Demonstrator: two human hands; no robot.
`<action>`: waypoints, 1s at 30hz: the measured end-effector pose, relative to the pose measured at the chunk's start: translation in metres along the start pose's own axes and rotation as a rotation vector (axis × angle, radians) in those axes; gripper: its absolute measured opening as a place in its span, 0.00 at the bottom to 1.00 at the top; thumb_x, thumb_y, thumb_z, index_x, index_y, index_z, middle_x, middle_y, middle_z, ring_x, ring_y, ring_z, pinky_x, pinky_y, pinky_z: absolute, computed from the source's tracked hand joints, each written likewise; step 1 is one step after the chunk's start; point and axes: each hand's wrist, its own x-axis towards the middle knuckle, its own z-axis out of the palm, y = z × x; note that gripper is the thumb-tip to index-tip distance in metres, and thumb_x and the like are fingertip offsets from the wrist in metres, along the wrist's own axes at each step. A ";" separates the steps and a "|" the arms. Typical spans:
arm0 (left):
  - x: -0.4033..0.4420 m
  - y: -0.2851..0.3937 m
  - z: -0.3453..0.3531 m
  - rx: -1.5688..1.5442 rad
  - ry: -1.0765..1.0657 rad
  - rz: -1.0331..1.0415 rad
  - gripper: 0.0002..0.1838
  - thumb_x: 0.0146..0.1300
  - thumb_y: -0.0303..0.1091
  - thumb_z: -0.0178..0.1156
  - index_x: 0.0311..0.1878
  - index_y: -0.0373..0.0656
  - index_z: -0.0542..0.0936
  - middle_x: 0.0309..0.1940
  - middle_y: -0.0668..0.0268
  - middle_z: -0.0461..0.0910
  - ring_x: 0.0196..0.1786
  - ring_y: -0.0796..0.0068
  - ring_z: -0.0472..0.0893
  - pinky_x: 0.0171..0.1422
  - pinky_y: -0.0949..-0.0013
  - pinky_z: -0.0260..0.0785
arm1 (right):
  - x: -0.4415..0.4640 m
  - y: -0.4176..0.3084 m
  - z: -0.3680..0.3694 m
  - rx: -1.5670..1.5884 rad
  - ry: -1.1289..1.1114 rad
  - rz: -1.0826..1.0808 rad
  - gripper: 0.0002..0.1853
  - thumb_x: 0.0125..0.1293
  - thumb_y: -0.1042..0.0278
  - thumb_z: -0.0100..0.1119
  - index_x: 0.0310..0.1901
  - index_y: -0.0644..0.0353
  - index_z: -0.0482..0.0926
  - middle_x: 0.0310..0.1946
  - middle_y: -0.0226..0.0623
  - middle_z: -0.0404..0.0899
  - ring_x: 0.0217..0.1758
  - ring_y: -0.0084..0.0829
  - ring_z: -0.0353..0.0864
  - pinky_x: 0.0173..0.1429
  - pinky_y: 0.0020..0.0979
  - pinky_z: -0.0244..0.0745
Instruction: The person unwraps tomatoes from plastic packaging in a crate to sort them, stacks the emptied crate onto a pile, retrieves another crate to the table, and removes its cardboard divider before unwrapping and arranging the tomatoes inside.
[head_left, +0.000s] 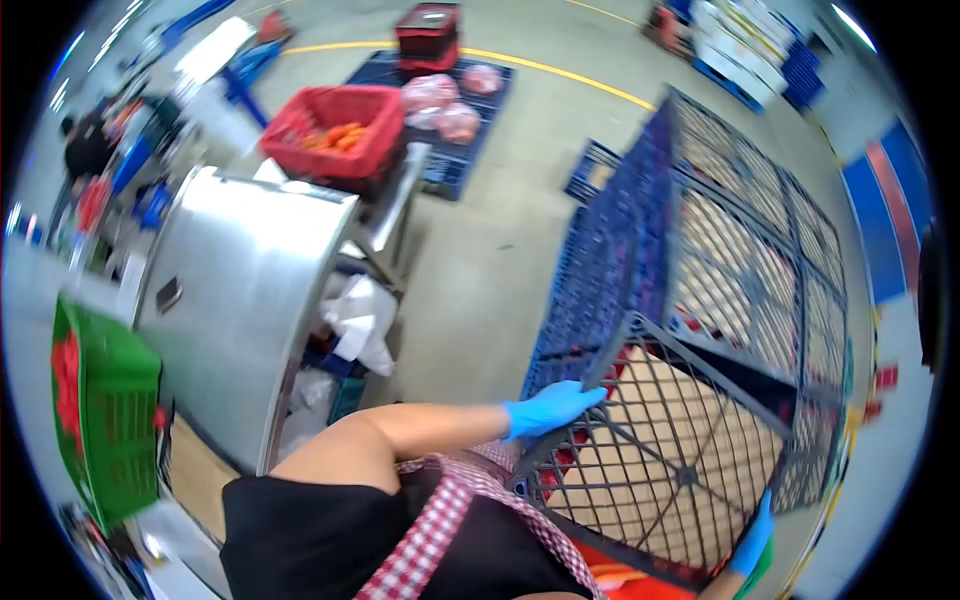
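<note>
A dark plastic crate with a mesh face is held tilted in front of my body. Behind its mesh lies a brown cardboard sheet, with bits of red showing along the edge. My left hand, in a blue glove, grips the crate's left edge, fingertips at the mesh. On the opposite edge, low at the right, my right hand, also blue-gloved, holds the crate; part of it is hidden. Something orange-red shows under the crate. The crate's far edge is close against a stack of dark blue crates.
A steel table stands at left with a phone on it. Beside it are a green basket and a red crate holding orange items. Bagged goods sit on a dark pallet. People work at far left.
</note>
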 end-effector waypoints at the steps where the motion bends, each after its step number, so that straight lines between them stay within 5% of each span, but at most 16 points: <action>1: -0.001 0.004 -0.004 -0.037 0.008 0.052 0.29 0.66 0.56 0.52 0.47 0.35 0.79 0.36 0.62 0.81 0.38 0.75 0.76 0.46 0.65 0.69 | -0.009 -0.012 -0.002 0.056 -0.032 0.049 0.28 0.69 0.51 0.50 0.52 0.76 0.75 0.45 0.42 0.79 0.44 0.29 0.76 0.52 0.33 0.70; 4: -0.044 0.037 -0.028 -0.101 0.040 0.062 0.27 0.66 0.55 0.52 0.46 0.35 0.79 0.35 0.64 0.81 0.37 0.75 0.76 0.45 0.66 0.69 | -0.029 -0.046 0.013 0.187 -0.160 0.164 0.29 0.69 0.51 0.50 0.54 0.75 0.73 0.48 0.41 0.77 0.48 0.30 0.75 0.55 0.32 0.68; 5: -0.063 0.059 -0.018 0.103 0.183 0.097 0.27 0.67 0.54 0.51 0.45 0.34 0.80 0.35 0.63 0.81 0.36 0.75 0.76 0.46 0.66 0.69 | -0.013 -0.037 0.010 0.245 -0.233 0.201 0.29 0.69 0.51 0.50 0.55 0.74 0.73 0.50 0.41 0.77 0.49 0.30 0.75 0.56 0.32 0.68; 10: -0.122 0.054 0.011 0.033 0.575 0.149 0.25 0.66 0.50 0.53 0.46 0.34 0.81 0.38 0.61 0.83 0.40 0.72 0.78 0.50 0.67 0.68 | 0.052 -0.011 0.059 0.385 -0.611 0.264 0.30 0.69 0.50 0.51 0.60 0.73 0.70 0.56 0.39 0.73 0.55 0.31 0.73 0.62 0.31 0.65; 12: -0.149 0.038 0.021 -0.033 0.800 0.229 0.24 0.66 0.49 0.54 0.46 0.33 0.80 0.38 0.62 0.83 0.40 0.73 0.79 0.50 0.69 0.69 | 0.081 -0.025 0.107 0.265 -0.525 0.094 0.23 0.67 0.47 0.54 0.33 0.65 0.80 0.23 0.24 0.67 0.24 0.21 0.58 0.27 0.30 0.56; 14: -0.180 0.029 0.029 -0.160 0.939 0.133 0.23 0.65 0.48 0.55 0.47 0.33 0.80 0.38 0.63 0.83 0.41 0.74 0.80 0.50 0.71 0.69 | 0.103 -0.071 0.149 0.266 -0.706 -0.006 0.20 0.66 0.48 0.55 0.31 0.60 0.79 0.23 0.23 0.67 0.24 0.20 0.60 0.28 0.29 0.57; 18: -0.221 0.034 0.115 -0.573 1.267 0.277 0.22 0.66 0.48 0.55 0.46 0.36 0.80 0.35 0.64 0.83 0.37 0.76 0.80 0.44 0.72 0.71 | 0.160 -0.165 0.215 0.131 -1.145 -0.199 0.20 0.65 0.47 0.56 0.26 0.55 0.77 0.17 0.22 0.68 0.18 0.19 0.63 0.24 0.25 0.59; 19: -0.256 0.027 0.046 -0.679 1.283 0.266 0.21 0.66 0.48 0.54 0.46 0.36 0.80 0.35 0.64 0.83 0.36 0.77 0.80 0.42 0.72 0.71 | 0.117 -0.235 0.287 0.073 -1.158 -0.267 0.20 0.65 0.47 0.56 0.26 0.55 0.77 0.15 0.22 0.66 0.16 0.18 0.61 0.21 0.25 0.56; 20: -0.270 0.024 0.051 -0.751 1.358 0.260 0.21 0.66 0.48 0.54 0.45 0.37 0.81 0.34 0.65 0.83 0.35 0.77 0.79 0.40 0.72 0.71 | 0.105 -0.261 0.327 0.058 -1.222 -0.340 0.20 0.65 0.47 0.56 0.25 0.55 0.76 0.13 0.21 0.64 0.13 0.18 0.59 0.19 0.25 0.53; 25: -0.299 -0.003 0.057 -0.981 1.691 0.257 0.22 0.66 0.50 0.53 0.45 0.38 0.81 0.32 0.66 0.82 0.32 0.76 0.79 0.35 0.71 0.71 | 0.000 -0.369 0.457 -0.105 -1.502 -0.711 0.24 0.67 0.50 0.54 0.42 0.70 0.80 0.33 0.30 0.78 0.34 0.22 0.72 0.39 0.28 0.69; 27: -0.295 -0.010 0.060 -0.946 1.833 0.273 0.21 0.67 0.48 0.53 0.45 0.37 0.81 0.34 0.65 0.83 0.34 0.76 0.79 0.38 0.71 0.71 | -0.019 -0.377 0.519 -0.057 -1.566 -0.842 0.24 0.66 0.51 0.54 0.41 0.70 0.80 0.32 0.29 0.78 0.33 0.21 0.70 0.38 0.28 0.68; 30: -0.276 -0.021 0.069 -0.992 1.921 0.426 0.21 0.66 0.47 0.54 0.44 0.37 0.82 0.38 0.64 0.83 0.36 0.75 0.80 0.41 0.70 0.71 | -0.032 -0.398 0.516 -0.040 -1.622 -0.923 0.23 0.67 0.52 0.54 0.41 0.71 0.79 0.32 0.31 0.78 0.34 0.22 0.71 0.38 0.27 0.68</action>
